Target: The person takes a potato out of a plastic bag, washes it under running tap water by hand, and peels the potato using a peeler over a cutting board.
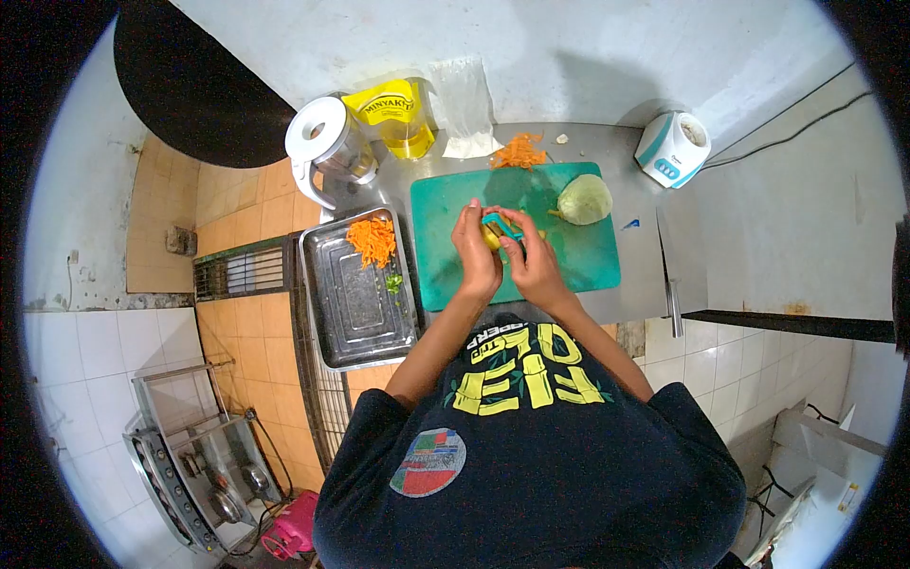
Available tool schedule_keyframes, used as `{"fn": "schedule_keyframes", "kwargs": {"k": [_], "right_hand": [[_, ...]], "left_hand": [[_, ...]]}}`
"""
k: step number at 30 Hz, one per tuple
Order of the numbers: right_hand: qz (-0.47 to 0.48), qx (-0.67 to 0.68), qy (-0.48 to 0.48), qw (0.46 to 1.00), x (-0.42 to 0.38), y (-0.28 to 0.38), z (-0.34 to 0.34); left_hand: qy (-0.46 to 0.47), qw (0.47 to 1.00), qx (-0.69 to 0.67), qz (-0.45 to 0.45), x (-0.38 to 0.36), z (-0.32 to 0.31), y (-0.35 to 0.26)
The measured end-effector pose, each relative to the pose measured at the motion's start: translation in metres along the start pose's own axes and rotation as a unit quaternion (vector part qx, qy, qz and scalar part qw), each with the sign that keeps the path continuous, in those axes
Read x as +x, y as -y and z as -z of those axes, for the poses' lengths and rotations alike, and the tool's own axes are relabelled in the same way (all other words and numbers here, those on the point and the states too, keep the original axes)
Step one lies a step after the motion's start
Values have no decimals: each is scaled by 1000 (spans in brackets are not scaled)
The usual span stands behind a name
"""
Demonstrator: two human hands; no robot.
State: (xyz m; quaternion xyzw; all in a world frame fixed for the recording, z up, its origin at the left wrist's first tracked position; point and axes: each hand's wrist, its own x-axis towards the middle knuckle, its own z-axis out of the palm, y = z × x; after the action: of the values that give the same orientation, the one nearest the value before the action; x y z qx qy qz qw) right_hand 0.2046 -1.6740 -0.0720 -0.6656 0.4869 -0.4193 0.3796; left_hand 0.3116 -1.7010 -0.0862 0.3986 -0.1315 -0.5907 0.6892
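Observation:
My left hand [477, 254] is closed around a small yellowish vegetable [490, 237] that looks like a potato, mostly hidden by the fingers. In my right hand [536, 264] is a teal peeler [500, 224], its head lying against the vegetable. Both hands are over the middle of a green cutting board [441, 204]. Bits of yellow peel show beside the fingers. A pale green, rounded vegetable [585, 199], like a chayote, rests at the board's upper right.
Left of the board, a metal tray [351, 303] holds shredded carrot [372, 242] and chopped greens [394, 284]. Orange peelings [518, 152], a yellow oil pouch [393, 116] and a blender jug [322, 142] stand behind. To the right are a knife [670, 284] and a blender base [673, 150].

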Motion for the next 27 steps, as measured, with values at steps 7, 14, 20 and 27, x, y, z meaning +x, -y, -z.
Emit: {"fn": "schedule_keyframes", "kwargs": {"k": [7,14,20,27], "right_hand": [[8,-7,-10,1000,1,-8,0],[-2,-38,-35,999,0,-23,-1],[-4,-48,-74,996,5,-52,6],[-57,3,-2,998,1,-15,16]], "left_hand": [[8,999,43,-16,2,4,1],[23,998,45,28,7,7,1],[34,992,68,100,7,7,4],[-16,994,31,105,10,8,3]]}}
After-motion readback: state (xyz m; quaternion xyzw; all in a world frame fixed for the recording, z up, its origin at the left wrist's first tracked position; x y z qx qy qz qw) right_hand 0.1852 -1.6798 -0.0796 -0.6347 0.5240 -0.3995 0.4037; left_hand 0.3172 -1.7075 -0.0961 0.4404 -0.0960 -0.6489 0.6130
